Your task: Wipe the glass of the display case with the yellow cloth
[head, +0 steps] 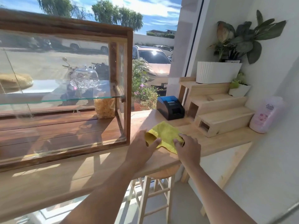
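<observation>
A: Start at the fingers (pixel 157 140). What are they doing?

B: The left hand (pixel 143 146) lies over the near left edge of the yellow cloth (pixel 165 135), fingers fairly straight and spread, the tips touching the fabric. Its thumb side is hidden, so I can't say it has pinched anything. The right hand (pixel 187 147) covers the cloth's near right corner with its fingers curled down onto it; that looks like a grip forming, though whether the fabric is truly caught under them I cannot tell.

A: And the cloth itself?

B: Crumpled in a loose heap on the table (pixel 80 175), just beside the right end of the display case (pixel 128 88) but apart from it. Most of it shows beyond the two hands, towards the black receipt printer (pixel 170 107).

A: So how far along is the job?

B: Barely begun, I'd judge. The cloth is on the wood, not on the glass (pixel 56 75), and no part of it touches the case. The front pane catches glare and reflections, so I can't tell clean from smeared anywhere.

A: What's left, then?

B: Everything that matters: gather the cloth, lift it, carry it left to the pane, and wipe across it. The wooden stepped stand (pixel 218 110) and the pink bottle (pixel 267 115) sit off to the right, well clear of that path.
</observation>
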